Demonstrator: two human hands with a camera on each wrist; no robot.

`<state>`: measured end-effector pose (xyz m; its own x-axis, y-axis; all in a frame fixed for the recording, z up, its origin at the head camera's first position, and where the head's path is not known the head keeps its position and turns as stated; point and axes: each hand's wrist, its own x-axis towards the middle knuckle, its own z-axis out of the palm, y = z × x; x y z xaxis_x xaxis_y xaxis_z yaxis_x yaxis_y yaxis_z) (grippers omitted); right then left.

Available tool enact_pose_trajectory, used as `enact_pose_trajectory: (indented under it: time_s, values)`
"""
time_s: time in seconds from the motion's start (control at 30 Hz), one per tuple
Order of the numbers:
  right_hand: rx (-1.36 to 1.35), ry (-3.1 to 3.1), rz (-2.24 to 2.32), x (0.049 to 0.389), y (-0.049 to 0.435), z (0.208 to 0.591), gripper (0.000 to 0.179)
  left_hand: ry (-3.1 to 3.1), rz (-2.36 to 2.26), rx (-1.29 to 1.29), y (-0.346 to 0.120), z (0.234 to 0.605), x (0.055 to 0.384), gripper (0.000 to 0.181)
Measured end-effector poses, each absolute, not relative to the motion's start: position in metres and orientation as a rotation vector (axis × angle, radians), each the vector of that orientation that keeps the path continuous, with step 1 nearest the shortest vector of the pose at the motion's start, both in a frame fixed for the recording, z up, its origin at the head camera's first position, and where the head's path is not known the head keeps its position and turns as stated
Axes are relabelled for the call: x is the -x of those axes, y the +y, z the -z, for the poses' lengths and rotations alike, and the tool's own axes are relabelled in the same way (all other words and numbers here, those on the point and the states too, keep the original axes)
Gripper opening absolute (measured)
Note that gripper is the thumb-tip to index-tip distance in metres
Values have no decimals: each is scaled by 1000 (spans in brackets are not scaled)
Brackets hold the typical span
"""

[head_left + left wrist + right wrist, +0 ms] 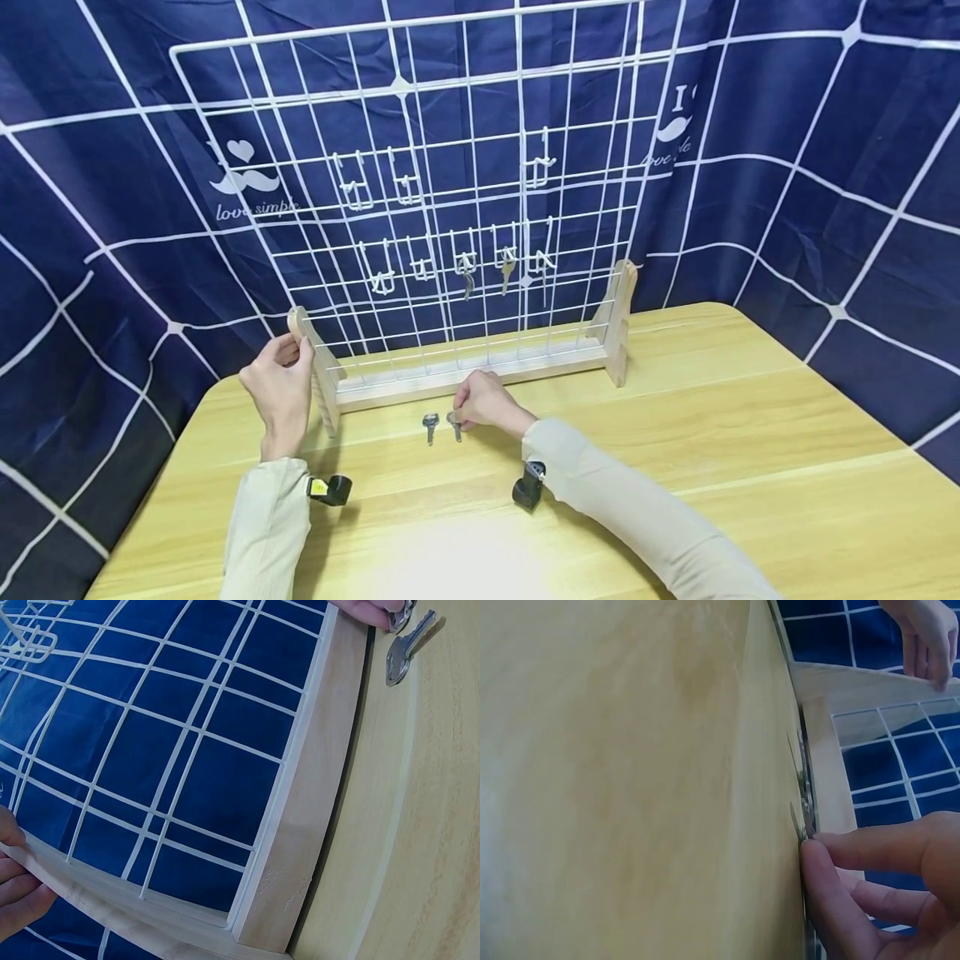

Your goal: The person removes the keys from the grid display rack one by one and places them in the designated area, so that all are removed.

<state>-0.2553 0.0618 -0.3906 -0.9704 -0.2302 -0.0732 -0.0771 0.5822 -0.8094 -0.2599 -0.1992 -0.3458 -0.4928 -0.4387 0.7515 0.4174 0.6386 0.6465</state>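
Note:
My left hand (281,392) grips the top of the left wooden upright (324,379) of a white wire grid rack (465,317), thumb on one side and fingers on the other. Low at the table, in front of the rack's wooden base bar (405,390), my right hand (489,402) pinches the head of a small metal key (457,433) between thumb and forefinger. A second key (430,425) lies just left of it on the wood; the left wrist view shows this loose key (405,651) beside the base bar.
White wire hooks (356,196) hang in two rows on the grid. Keys (507,271) dangle from several lower hooks on the right. The right wooden upright (618,333) stands on the yellow wooden table (720,417). A blue checked curtain (825,208) closes in behind and at the sides.

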Motion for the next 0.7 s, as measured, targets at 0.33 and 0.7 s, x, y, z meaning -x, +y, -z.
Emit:
enact_pose_trajectory:
  time_s: [0.33, 0.7]
  values:
    - [228, 2614, 1356, 255, 60, 390, 8, -1811, 1057, -4, -198, 345, 261, 14]
    - [224, 2851, 1315, 252, 68, 373, 5, -1827, 1041, -28, -199, 346, 260, 15]
